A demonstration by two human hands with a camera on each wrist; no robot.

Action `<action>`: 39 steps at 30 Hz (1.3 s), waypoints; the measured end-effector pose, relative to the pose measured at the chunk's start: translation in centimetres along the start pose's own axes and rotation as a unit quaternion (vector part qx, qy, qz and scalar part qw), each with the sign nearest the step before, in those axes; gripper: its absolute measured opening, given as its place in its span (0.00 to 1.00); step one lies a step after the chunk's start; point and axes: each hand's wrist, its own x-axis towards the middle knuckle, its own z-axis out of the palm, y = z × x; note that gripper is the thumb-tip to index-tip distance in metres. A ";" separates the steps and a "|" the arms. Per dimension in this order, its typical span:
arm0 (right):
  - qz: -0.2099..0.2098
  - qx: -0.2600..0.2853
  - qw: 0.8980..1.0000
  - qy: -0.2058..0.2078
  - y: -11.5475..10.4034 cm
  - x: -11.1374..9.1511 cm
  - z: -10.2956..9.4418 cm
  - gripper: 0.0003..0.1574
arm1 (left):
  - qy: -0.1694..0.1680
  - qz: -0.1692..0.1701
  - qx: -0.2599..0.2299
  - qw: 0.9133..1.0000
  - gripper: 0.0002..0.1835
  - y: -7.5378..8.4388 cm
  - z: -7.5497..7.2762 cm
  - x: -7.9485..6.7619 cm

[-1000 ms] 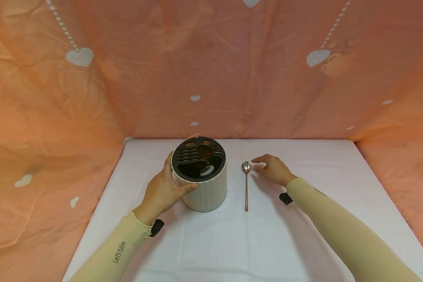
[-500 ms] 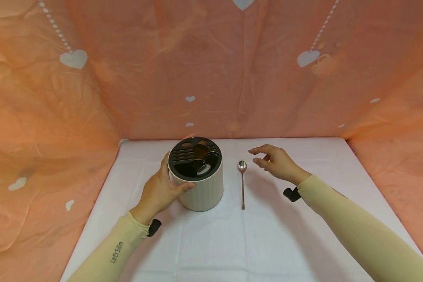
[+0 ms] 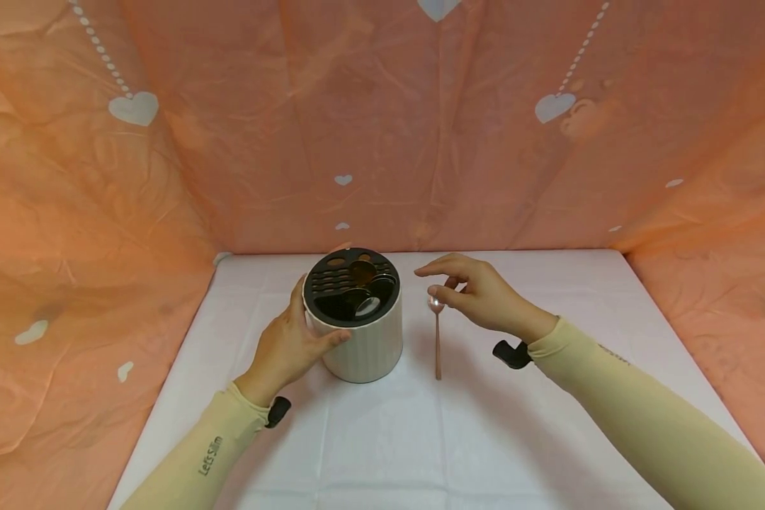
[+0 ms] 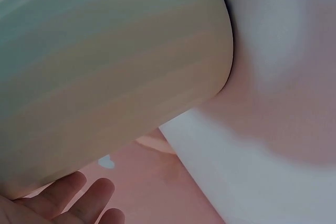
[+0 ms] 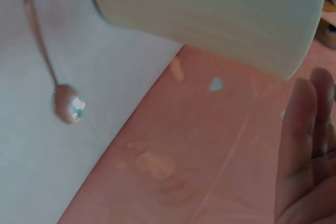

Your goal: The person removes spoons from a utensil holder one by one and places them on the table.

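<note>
A white ribbed utensil holder (image 3: 368, 353) with a black slotted lid (image 3: 333, 285) stands upright on the white cloth. My left hand (image 3: 285, 354) grips its left side, thumb across the front and fingers round the back; a few fingertips (image 4: 100, 195) show at the wall in the left wrist view. Right of the holder lies a shiny spoon (image 3: 438, 347), handle toward me. Over the spoon's bowl hovers my right hand (image 3: 487, 294), thumb and index finger apart with nothing between them. The right wrist view shows the spoon's bowl (image 5: 68, 104) flat on the cloth, apart from the fingers.
An orange-pink sheet with white hearts (image 3: 134, 108) hangs at the back and both sides. The white cloth (image 3: 382, 439) covers the table and meets that sheet at its far edge. Something shiny shows in the lid's large opening (image 3: 367, 306).
My right hand first rose away from beside the spoon's bowl, then moved left over it toward the holder. The left hand keeps its grip; the spoon lies still. The head view shifted slightly.
</note>
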 end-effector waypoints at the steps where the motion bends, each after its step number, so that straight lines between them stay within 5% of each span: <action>1: -0.005 0.010 1.000 -0.003 -0.2 0.1 0.2 0.22 | 0.000 0.001 0.000 1.000 0.63 0.0 0.0 0.0; 11: -0.026 0.058 0.998 -0.013 -1.9 1.2 1.1 0.20 | -0.003 0.001 0.002 1.000 0.63 0.0 0.0 0.0; 31: -0.054 0.030 0.998 -0.024 -2.0 2.2 2.4 0.18 | -0.004 0.009 -0.009 1.000 0.63 0.1 0.0 -0.1; 39: -0.124 -0.010 0.992 -0.006 -1.7 2.3 2.6 0.19 | -0.009 0.003 -0.004 1.000 0.64 0.0 -0.1 0.0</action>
